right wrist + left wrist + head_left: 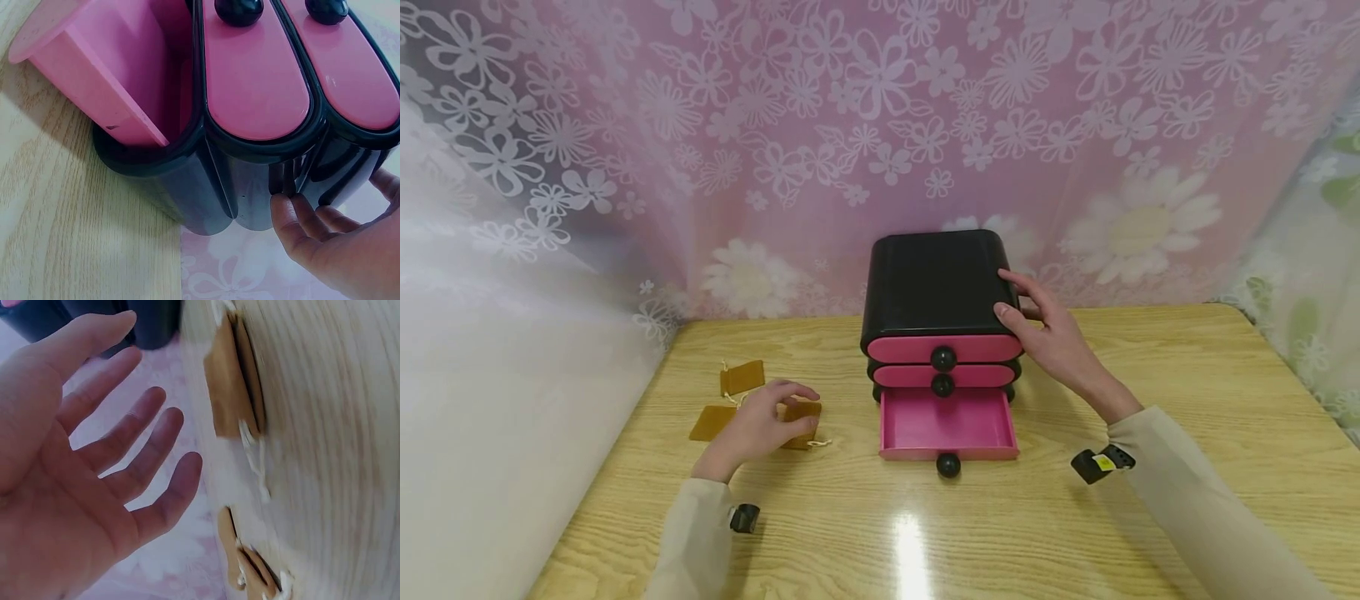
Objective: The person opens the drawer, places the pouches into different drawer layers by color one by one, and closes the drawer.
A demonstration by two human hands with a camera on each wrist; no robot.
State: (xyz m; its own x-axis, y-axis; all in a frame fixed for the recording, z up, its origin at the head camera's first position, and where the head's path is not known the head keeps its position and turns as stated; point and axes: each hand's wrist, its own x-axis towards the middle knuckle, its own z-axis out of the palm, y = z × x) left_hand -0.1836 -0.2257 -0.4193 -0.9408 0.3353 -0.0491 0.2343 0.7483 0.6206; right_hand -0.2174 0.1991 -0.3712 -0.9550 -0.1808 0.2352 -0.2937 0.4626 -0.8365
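- The rightmost pouch (230, 384) is placed on the wooden tabletop (827, 550), to the left of the black cabinet (936, 283), and is partly covered, in the head view, by the left hand (766, 421).
- The left hand is held over that pouch, fingers loosely bent and parted; nothing is gripped by it, and in the left wrist view a gap is seen between fingers and pouch.
- The pouch's long axis cannot be told with certainty, since part of its outline is hidden; its drawstring (820, 443) is pointed right, at the near end.
- The bottom drawer (947, 425) is extended toward the near side, to the right of the pouch, with bare tabletop between; its visible tray is wider left to right than near to far.
- The right hand (1051, 333) is rested against the cabinet's right side, its thumb laid at the top edge; the pouch is placed well apart from it, across the cabinet.
- The 2 hands are kept well apart, so the pouch is more nearly reached by the left.
- 2 other pouches (743, 377) are laid farther left.
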